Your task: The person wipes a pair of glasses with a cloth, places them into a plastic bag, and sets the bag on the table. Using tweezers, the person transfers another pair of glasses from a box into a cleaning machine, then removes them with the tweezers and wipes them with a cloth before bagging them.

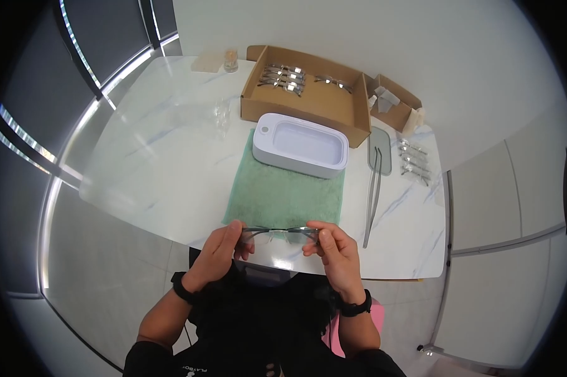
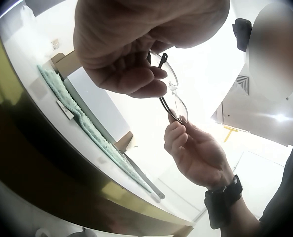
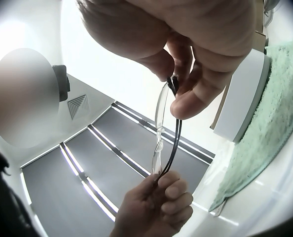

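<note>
A pair of eyeglasses (image 1: 285, 231) with clear lenses and dark temples is held level between both hands, above the table's front edge. My left hand (image 1: 222, 246) pinches one end of the frame between thumb and fingers. At the opposite end, my right hand (image 1: 337, 250) grips the frame the same way. In the right wrist view the dark temples (image 3: 175, 148) run folded along the clear lenses (image 3: 159, 111). Beyond the hands lies a green towel (image 1: 283, 198), with a white ultrasonic-cleaner-like tub (image 1: 299, 164) standing on its far part.
At the back, a cardboard box (image 1: 321, 116) holds several eyeglasses (image 1: 283, 78). Long tweezers (image 1: 372, 201) rest partly on a grey tray (image 1: 384, 151), right of the towel. More glasses (image 1: 414, 162) lie at the right edge, near a smaller box (image 1: 399, 100). A small jar (image 1: 231, 61) stands back left.
</note>
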A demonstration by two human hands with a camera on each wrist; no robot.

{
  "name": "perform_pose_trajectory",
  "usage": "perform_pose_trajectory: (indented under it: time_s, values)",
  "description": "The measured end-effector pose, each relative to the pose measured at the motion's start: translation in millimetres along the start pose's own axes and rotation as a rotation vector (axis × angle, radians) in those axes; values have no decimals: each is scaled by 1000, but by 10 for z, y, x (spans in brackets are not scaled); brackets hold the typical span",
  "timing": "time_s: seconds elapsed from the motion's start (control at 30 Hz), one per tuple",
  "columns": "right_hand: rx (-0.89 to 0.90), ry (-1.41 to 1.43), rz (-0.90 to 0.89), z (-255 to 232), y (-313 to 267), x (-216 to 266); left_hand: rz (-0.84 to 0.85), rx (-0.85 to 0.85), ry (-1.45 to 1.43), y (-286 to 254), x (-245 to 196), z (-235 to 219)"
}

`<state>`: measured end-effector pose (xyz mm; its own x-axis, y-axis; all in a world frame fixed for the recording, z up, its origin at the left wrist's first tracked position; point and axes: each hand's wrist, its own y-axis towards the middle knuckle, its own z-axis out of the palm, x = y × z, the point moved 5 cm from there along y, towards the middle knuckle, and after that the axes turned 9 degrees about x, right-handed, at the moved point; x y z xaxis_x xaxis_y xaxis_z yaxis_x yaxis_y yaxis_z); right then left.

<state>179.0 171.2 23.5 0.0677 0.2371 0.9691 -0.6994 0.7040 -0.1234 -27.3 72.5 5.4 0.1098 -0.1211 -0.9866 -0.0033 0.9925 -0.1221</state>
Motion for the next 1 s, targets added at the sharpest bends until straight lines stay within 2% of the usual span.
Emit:
perform_pose_trajectory:
  time_s: [0.2,0.47,0.6,0.67,0.73,0.77,0.83,0.87,0.93,1.0]
  values:
    - [-2,3,-39,18,22,-10,29,32,153,58,-64,-52]
    - [-110,214,-102,-87,32,-34,95,137,399,219,-550,-125]
    - [-128,232,-131,-177,-4,-62,92,115,457,436,-751,-424]
    - [-163,242,-148,-229,-46,-51,76,46,596,594,-886,-698]
    - [-181,245,-155,-289,-90,-60,94,-57,904,760,-1026,-1014]
    - [-204,244,-159,-323,-116,-65,94,-58,909,853,-1013,-1166]
    - [-221,231,-166,-365,-151,-68,23,-171,1229,1036,-951,-1454]
    - [-242,213,-169,-391,-171,-66,24,-171,1231,1118,-910,-1520]
    - [-252,209,-173,-422,-200,-64,-106,-105,1425,1271,-784,-1613]
    - [-267,205,-174,-442,-232,-57,-73,-33,1503,1407,-681,-1658]
